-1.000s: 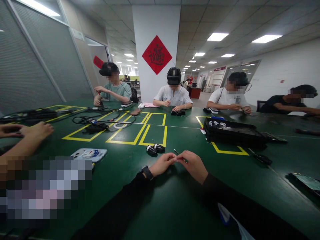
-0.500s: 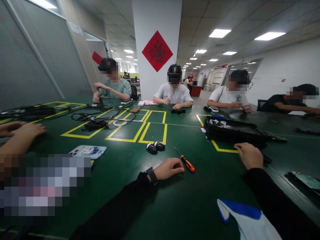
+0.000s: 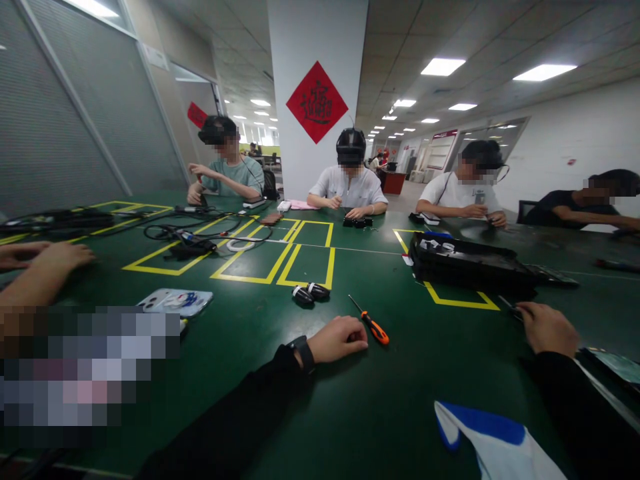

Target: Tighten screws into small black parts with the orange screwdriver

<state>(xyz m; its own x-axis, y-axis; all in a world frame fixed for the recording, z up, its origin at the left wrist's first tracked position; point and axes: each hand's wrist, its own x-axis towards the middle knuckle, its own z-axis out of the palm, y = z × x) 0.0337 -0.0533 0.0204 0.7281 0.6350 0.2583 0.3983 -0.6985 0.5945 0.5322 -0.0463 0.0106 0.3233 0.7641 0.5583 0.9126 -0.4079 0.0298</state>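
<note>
Head camera: the left hand (image 3: 339, 339) rests palm down on the green table (image 3: 260, 380), just beside the orange screwdriver (image 3: 376, 329), whose metal tip points away from the person. The right hand (image 3: 547, 328), well apart from it, is bent over a dark tool (image 3: 510, 309) near the black tray (image 3: 455, 275); only the tool's thin end shows past the fingertips. The left fingers are loosely curled and the right ones bent close together, but the view is too poor to tell whether either set is closed on anything.

The step in hand looks to be taking hold of the dark tool. To do that well, thumb and forefinger should meet around its thicker part rather than the thin end, and it should be lifted clear before being swung, since the tray sits close by. The left hand does best lying quiet, so the orange screwdriver is not nudged into a roll. The two black pieces (image 3: 303, 297) and the blue-and-white cloth (image 3: 493, 427) can be left alone.
</note>
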